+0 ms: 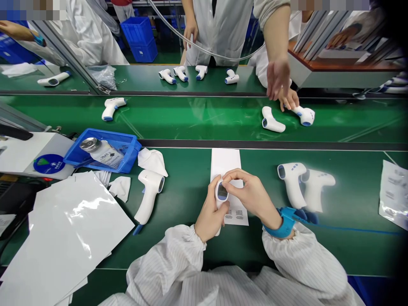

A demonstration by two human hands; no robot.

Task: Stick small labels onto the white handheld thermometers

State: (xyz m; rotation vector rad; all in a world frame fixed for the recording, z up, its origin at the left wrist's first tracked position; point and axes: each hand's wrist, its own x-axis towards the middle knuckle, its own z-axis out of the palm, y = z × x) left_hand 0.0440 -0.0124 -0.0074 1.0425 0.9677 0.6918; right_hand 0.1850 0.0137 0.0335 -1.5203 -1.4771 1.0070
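A white handheld thermometer (pixel 222 192) stands upright with its small grey screen facing up, held in my left hand (pixel 209 214). My right hand (pixel 250 192), with a blue strap at the wrist, pinches the top edge of the same thermometer. Beneath both hands a white printed paper strip (pixel 236 212) lies on the green bench. Another white thermometer (pixel 149 196) rests left of my hands beside crumpled white cloths (pixel 152 160). Two more lie to the right, one thermometer (pixel 293 182) touching or overlapping the other (pixel 317 189).
White sheets (pixel 73 225) cover the left bench. Behind them, a blue tray (pixel 129 158) holds a metal-capped bottle (pixel 106 153). Across the green belt (pixel 191 119), a person's hand (pixel 288 100) touches a thermometer (pixel 305 115). A plastic bag (pixel 394 193) lies far right.
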